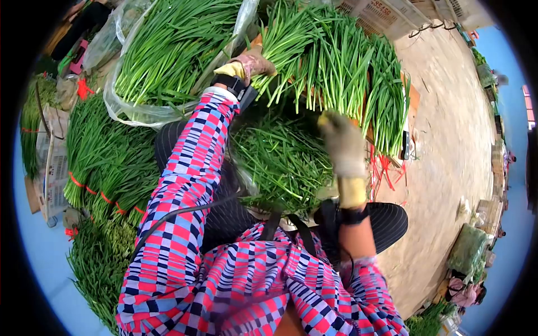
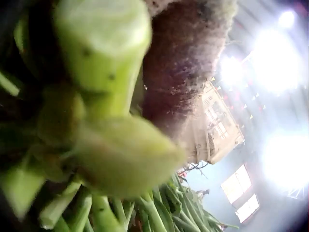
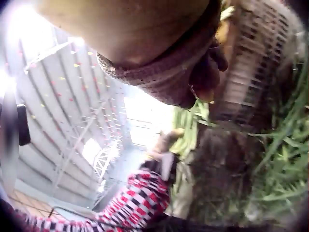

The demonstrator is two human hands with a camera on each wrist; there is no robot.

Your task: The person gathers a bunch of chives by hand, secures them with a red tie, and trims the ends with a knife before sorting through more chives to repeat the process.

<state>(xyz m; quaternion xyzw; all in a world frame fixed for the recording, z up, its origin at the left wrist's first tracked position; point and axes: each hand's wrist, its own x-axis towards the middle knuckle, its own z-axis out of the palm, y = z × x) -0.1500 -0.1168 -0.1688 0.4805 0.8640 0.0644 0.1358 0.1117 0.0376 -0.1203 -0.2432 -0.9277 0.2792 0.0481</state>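
Observation:
My left hand [image 1: 253, 63], in a stained glove, grips leafy green stalks [image 1: 288, 42] near their pale lower ends. Close up in the left wrist view, a thick cut stalk [image 2: 104, 53] stands beside the dark glove [image 2: 186, 58]. Blurred in the head view, my gloved right hand [image 1: 343, 144] hovers at the cut ends of a row of the same stalks [image 1: 342, 73]. Its fingers bend downward over loose green trimmings [image 1: 283, 157] between my knees; I cannot tell whether they hold anything.
A clear plastic bag [image 1: 126, 112] of stalks lies at upper left. Below it are bundles [image 1: 106, 162] tied with red bands. At the row's right end is a knife handle [image 1: 405, 147], with red strips [image 1: 385, 176] below. A plastic crate [image 1: 381, 17] stands behind.

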